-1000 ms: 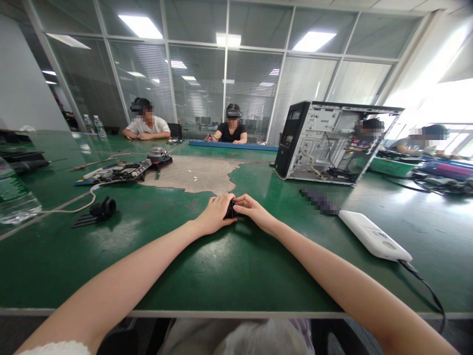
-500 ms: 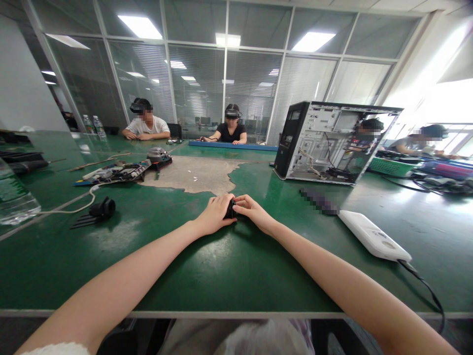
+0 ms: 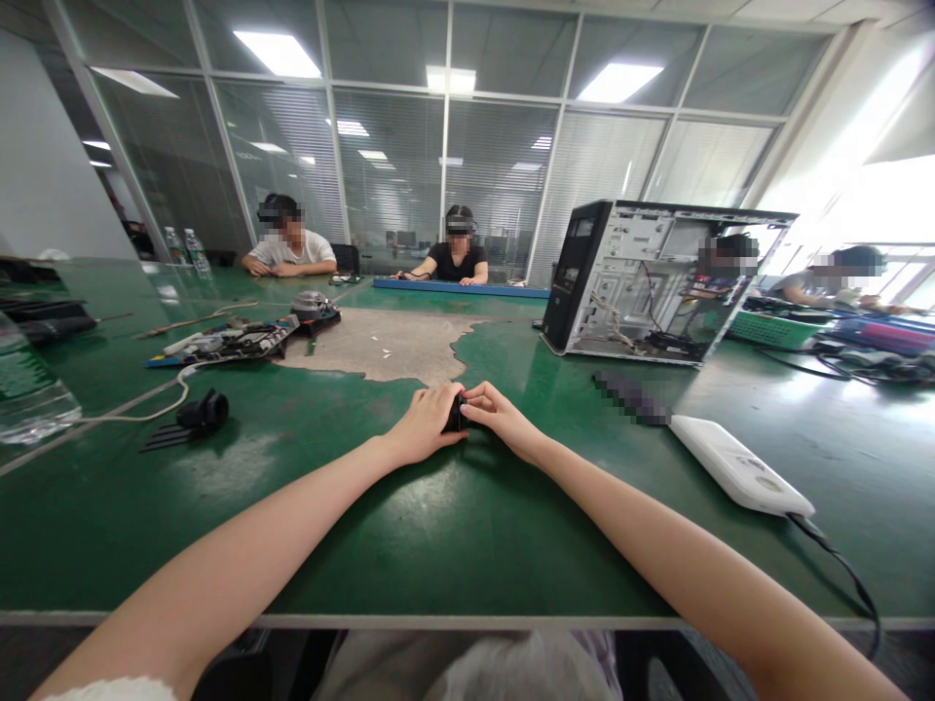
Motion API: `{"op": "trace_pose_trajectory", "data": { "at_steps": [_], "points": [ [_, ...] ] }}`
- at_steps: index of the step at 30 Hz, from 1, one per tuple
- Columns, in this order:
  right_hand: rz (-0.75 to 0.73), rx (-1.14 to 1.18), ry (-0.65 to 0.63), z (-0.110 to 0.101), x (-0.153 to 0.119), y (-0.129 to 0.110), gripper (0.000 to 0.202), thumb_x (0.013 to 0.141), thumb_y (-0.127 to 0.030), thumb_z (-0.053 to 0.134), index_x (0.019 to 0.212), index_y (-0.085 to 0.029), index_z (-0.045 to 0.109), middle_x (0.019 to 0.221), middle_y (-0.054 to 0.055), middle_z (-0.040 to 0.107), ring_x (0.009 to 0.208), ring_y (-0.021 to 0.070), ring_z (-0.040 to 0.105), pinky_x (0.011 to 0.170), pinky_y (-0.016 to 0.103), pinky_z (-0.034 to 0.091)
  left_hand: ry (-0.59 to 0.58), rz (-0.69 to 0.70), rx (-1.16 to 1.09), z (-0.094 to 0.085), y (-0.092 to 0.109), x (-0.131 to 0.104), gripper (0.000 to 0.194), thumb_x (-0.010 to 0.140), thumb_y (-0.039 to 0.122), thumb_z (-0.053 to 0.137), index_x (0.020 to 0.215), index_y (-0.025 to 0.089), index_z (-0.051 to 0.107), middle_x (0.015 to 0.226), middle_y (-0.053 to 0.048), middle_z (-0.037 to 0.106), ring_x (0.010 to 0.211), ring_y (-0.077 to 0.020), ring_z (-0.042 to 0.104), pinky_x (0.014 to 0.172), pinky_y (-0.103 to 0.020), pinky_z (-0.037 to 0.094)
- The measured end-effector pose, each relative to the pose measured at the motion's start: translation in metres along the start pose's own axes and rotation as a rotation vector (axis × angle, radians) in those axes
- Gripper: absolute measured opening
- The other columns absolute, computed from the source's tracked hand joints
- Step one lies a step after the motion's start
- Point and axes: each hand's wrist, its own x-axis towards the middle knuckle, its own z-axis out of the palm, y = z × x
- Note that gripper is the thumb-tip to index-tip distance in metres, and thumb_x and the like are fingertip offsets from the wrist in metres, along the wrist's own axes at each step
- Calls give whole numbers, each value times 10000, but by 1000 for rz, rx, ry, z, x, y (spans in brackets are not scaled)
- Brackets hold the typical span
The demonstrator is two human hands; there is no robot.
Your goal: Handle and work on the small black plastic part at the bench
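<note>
A small black object (image 3: 456, 416) rests low over the green table (image 3: 409, 545) in front of me, mostly covered by my fingers, so its kind does not show. My left hand (image 3: 428, 424) wraps round it from the left, fingers over the top and thumb along the near side. From the right, my right hand (image 3: 499, 419) pinches its edge between thumb and fingertips. To the left lies a black plastic part (image 3: 201, 414) with a round collar and several flat prongs.
An opened computer case (image 3: 643, 282) stands at the back right, a white power bank (image 3: 737, 462) with a cable nearer me. A circuit board (image 3: 226, 343) lies back left, a water bottle (image 3: 29, 389) at the left edge. Co-workers sit across the table and at the far right.
</note>
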Motion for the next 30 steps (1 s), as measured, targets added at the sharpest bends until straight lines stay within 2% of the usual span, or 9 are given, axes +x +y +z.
{"op": "trace_pose_trajectory", "data": {
  "at_steps": [8, 14, 20, 30],
  "points": [
    [72, -23, 47, -2, 2, 5, 286, 646, -326, 642, 865, -203, 506, 815, -3, 594, 804, 133, 542, 801, 314, 385, -9, -5, -16, -2, 2, 0, 576, 698, 353, 599, 1155, 203, 282, 1122, -91, 464, 1046, -249, 441, 857, -407, 320],
    [26, 12, -102, -6, 0, 2, 397, 579, -254, 701, 893, -226, 459, 831, -23, 592, 791, 124, 553, 785, 318, 395, -6, -7, -17, -1, 1, 0, 562, 693, 313, 602, 1150, 199, 294, 1118, -90, 465, 1052, -248, 438, 860, -410, 320],
    [15, 3, -21, -2, -1, -1, 250, 677, -316, 618, 852, -219, 469, 784, -28, 597, 789, 117, 546, 791, 297, 381, 3, 3, 0, 0, 0, 0, 598, 685, 331, 614, 1158, 192, 276, 1132, -96, 454, 1066, -247, 427, 862, -402, 322],
    [76, -19, 27, -3, 1, 4, 290, 652, -316, 637, 884, -205, 503, 821, -4, 591, 812, 133, 544, 809, 314, 385, -10, -9, -10, -2, 2, 0, 581, 691, 339, 606, 1152, 204, 278, 1135, -91, 457, 1056, -247, 434, 863, -404, 314]
  ]
}}
